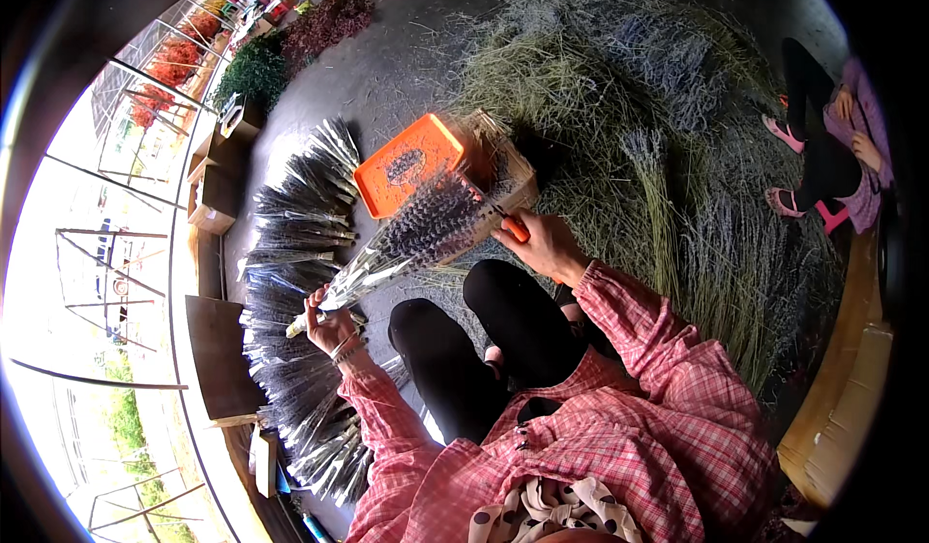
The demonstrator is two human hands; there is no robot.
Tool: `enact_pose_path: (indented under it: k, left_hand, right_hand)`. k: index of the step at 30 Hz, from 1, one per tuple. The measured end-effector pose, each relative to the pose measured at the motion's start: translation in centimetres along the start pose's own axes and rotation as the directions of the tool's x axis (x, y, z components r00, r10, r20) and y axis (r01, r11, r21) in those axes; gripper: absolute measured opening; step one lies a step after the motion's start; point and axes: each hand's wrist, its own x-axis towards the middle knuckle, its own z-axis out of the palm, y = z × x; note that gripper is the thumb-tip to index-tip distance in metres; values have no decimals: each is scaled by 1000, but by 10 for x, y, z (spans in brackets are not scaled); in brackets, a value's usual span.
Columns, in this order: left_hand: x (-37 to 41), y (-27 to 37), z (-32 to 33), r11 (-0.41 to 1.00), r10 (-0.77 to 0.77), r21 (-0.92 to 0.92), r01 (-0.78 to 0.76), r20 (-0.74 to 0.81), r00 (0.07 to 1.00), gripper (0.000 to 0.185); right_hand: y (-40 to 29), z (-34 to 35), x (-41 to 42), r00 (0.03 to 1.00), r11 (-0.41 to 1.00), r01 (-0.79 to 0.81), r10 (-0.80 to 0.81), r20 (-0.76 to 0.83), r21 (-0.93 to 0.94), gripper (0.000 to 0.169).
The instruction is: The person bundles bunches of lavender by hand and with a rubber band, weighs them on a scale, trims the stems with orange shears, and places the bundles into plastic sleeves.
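Note:
My left hand (334, 327) grips the stem end of a lavender bunch (435, 222) wrapped in clear film. The bunch slants up to the right, its purple flower heads farthest from that hand. In my right hand (549, 245) are orange-handled scissors (515, 228), their dark blades pointing at the flower tips. How far apart the blades are, I cannot tell. Beneath the flower heads is a cardboard box (519, 180) holding dry plant bits. An orange tray (371, 173), strewn with dark crumbs, leans at its left side.
Several wrapped lavender bunches (290, 274) form a curved row on the floor at left. A large heap of loose lavender stems (580, 86) spreads ahead and right. Another person (856, 136) sits at far right. Cardboard boxes (215, 191) line the left wall, and my knees (508, 303) are below the bunch.

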Motion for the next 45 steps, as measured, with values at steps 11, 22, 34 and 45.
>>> enact_pose_path:
  k: [11,22,34,45]
  left_hand:
    - [-6,-2,5,1000,22,8,-22,-21,1000,12]
    - [-10,-3,4,998,17,63,-19,35,999,12]
    - [0,18,-32,996,63,71,-45,-270,961,5]
    - [-2,10,-26,996,71,62,-57,-248,966,2]
  right_hand:
    - [2,0,-8,1000,995,-11,12,-12,94,32]
    - [2,0,-6,996,998,49,-45,-77,51,29]
    - [10,4,-40,959,933,-261,220,180,247,31]
    - [-4,11,-32,981,973,-158,135,142,165,29]
